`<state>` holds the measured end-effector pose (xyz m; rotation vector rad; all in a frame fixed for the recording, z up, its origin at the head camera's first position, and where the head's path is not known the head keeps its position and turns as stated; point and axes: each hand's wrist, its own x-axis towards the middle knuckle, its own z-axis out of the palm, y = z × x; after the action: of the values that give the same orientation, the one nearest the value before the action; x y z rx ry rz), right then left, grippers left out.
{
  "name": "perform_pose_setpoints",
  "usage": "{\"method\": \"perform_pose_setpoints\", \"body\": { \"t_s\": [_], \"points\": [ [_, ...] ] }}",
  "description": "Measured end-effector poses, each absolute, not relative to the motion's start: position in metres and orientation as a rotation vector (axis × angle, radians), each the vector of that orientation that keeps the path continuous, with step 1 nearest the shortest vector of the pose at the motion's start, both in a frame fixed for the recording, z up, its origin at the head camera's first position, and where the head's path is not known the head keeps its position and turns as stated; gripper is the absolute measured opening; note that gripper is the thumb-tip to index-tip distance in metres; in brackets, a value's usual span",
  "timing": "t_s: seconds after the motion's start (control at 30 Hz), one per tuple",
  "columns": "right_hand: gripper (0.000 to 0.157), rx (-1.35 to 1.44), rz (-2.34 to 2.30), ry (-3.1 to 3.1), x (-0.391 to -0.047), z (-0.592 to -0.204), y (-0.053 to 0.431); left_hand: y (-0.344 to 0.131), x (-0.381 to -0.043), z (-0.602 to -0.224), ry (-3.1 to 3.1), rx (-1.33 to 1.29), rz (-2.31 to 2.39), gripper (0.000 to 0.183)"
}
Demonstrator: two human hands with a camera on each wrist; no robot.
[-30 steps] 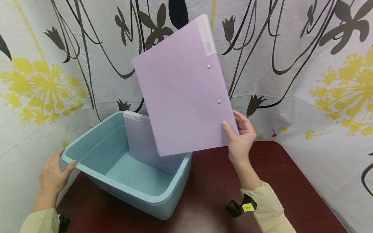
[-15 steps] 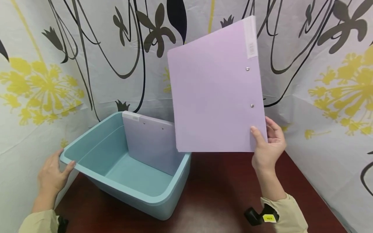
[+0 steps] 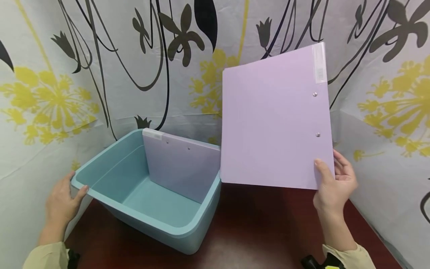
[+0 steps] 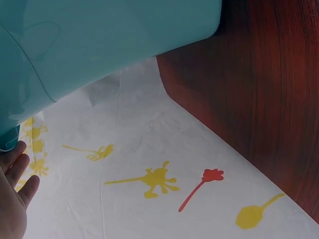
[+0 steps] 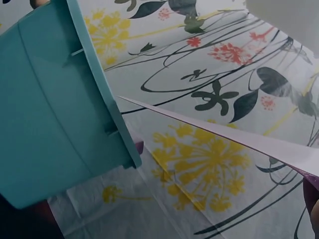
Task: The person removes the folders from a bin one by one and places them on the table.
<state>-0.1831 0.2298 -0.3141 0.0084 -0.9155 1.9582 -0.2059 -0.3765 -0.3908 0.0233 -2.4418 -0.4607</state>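
Note:
My left hand (image 3: 62, 201) holds the left corner of a light blue plastic tub (image 3: 131, 210), thumb over the rim and fingers outside it. In the left wrist view those fingers (image 4: 19, 169) touch the tub's outer side. A purple file folder (image 3: 181, 164) stands inside, against the tub's back wall. My right hand (image 3: 336, 186) pinches a second purple file folder (image 3: 275, 123) at its lower right corner, with the thumb in front and the fingers partly hidden behind. That folder is held up right of the tub, seen nearly edge-on in the right wrist view.
The tub stands on a dark red-brown table (image 3: 255, 231). White cloth (image 3: 127, 86) printed with yellow flowers and dark stems hangs behind and at both sides. A black device (image 3: 310, 261) sits at the right wrist.
My right hand has carried the folder rightward and lower, away from over the tub. It now stands more upright, and the folder in the tub is more exposed. My left hand has kept its place.

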Motion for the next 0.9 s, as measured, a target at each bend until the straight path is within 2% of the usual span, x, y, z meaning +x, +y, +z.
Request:
{"method": "perform_pose_setpoints", "body": {
  "t_s": [0.43, 0.9],
  "points": [
    [0.041, -0.141, 1.979, -0.996, -0.166, -0.337, 0.26, -0.376, -0.207, -0.39, -2.41, -0.001, -0.456, 0.068],
    [0.038, -0.264, 1.995, -1.1, -0.164, -0.367, 0.257, -0.378, -0.208, -0.391, -2.412, 0.02, -0.474, 0.066]
  ]
}}
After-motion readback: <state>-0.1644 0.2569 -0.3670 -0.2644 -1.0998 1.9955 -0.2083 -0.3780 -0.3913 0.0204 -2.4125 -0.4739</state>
